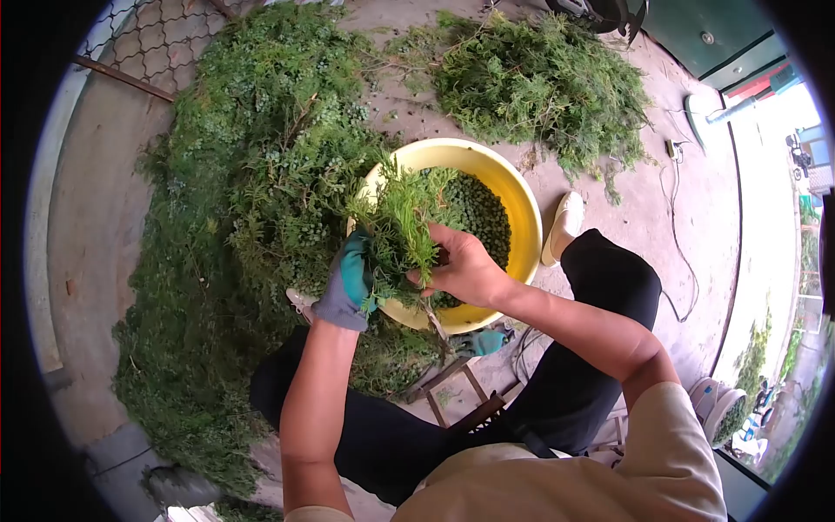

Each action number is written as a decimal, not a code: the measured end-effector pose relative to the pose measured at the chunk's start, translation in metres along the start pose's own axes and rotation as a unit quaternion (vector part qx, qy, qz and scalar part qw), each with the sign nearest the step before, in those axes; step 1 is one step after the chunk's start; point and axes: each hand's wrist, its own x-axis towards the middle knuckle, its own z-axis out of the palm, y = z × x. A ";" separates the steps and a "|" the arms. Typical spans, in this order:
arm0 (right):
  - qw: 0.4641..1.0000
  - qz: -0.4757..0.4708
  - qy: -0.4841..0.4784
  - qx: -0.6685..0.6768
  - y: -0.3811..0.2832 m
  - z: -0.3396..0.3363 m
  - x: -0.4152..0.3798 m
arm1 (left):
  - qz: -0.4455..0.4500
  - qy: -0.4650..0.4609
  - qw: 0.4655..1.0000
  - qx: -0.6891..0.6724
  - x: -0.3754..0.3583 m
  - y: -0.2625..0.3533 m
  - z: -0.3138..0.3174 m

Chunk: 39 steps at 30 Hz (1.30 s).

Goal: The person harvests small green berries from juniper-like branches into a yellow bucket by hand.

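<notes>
Two hands are held over a yellow basin at the middle of the view. The left hand, in a grey and teal glove, is clenched around the stems of a leafy green sprig, with the forearm raised steeply from the 6 o'clock side. The right hand is bare; its fingers are pinched on the sprig from the 3 o'clock side, and the elbow is bent out towards 4 o'clock. The sprig is held over the basin's rim at 9 o'clock, above a fill of small green berries.

A large heap of cut branches is pressed against the basin from 9 o'clock, and a smaller heap lies apart at 12 o'clock. Bare concrete floor is left open towards 3 o'clock.

The near rim of the basin is hidden behind the hands. Black-trousered knees are seen on both sides. A teal-handled object below the basin is partly covered and hard to make out.
</notes>
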 end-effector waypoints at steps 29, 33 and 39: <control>0.996 -0.077 0.035 0.035 -0.043 -0.033 -0.008 | -0.043 0.016 0.992 0.115 -0.022 0.005 0.032; 0.993 -0.109 0.026 0.047 -0.045 -0.030 -0.005 | -0.042 0.035 0.991 0.122 -0.023 0.008 0.039; 0.996 -0.083 0.015 0.027 -0.041 -0.036 -0.004 | -0.054 0.016 0.987 0.149 -0.023 0.012 0.045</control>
